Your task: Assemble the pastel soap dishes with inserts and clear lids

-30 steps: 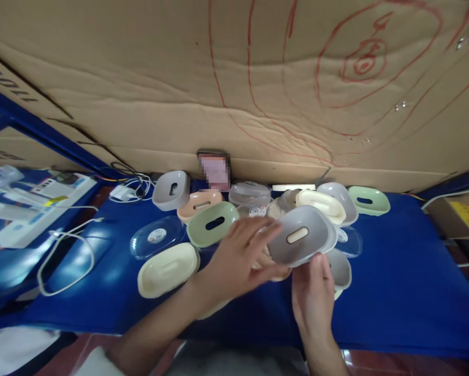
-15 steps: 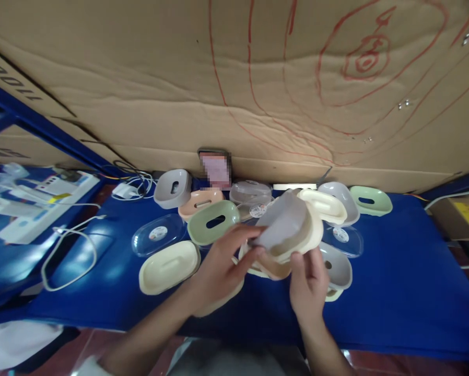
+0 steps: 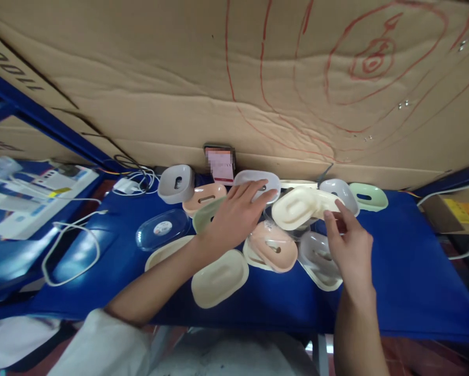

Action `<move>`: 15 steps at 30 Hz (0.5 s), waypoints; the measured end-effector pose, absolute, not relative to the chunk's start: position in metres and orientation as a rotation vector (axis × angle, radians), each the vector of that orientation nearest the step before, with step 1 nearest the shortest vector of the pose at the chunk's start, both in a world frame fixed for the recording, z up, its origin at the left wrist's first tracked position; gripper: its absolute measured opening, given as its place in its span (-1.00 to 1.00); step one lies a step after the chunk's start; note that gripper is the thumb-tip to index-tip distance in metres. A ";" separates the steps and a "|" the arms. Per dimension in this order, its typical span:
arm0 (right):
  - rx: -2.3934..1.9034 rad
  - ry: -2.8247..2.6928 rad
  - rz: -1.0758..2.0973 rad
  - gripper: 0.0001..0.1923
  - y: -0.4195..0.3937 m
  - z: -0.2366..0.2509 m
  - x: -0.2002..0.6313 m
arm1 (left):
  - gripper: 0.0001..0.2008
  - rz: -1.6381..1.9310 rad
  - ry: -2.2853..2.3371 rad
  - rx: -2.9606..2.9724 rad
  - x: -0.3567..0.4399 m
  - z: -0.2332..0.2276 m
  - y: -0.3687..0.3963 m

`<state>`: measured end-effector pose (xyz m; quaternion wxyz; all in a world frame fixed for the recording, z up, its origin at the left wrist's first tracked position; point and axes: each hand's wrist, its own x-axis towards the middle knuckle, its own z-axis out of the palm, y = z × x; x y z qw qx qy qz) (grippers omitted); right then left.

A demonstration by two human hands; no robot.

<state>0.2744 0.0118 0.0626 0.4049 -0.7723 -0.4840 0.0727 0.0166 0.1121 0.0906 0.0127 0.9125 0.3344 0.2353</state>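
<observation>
The left hand [image 3: 234,219] spreads its fingers over a slotted grey dish [image 3: 272,179]; the right hand [image 3: 350,250] touches overlapping cream trays [image 3: 291,208] to its left. From here I can't tell whether either grips. A peach dish [image 3: 286,257] lies between them.

Closed off along the rear edge of the blue table [image 3: 418,282] by a creased brown cardboard wall [image 3: 140,68], marked with red hand-drawn curves [image 3: 328,68] and, at the far left, with dark printed characters [image 3: 13,62]. Bordered beyond the left edge by a sloping blue frame member [image 3: 58,133] and a second blue surface [image 3: 23,261] with pale light reflections, and beyond the rear right corner by a cardboard box [image 3: 440,211] with yellow facing. Set above a reddish floor [image 3: 399,360], partly visible past the front edge.
</observation>
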 end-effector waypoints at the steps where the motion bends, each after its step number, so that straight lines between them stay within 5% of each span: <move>1: -1.967 -1.268 0.101 -0.37 0.006 0.063 0.276 | -0.60 0.757 1.029 2.855 0.010 0.091 0.107; 6: -1.666 -1.687 -0.064 -0.64 -0.038 0.051 0.253 | -0.71 0.884 0.926 2.893 -0.038 0.082 0.050; 15: -1.518 -2.084 0.015 -0.57 -0.068 0.007 0.203 | -0.74 0.520 1.079 2.789 -0.085 0.017 -0.055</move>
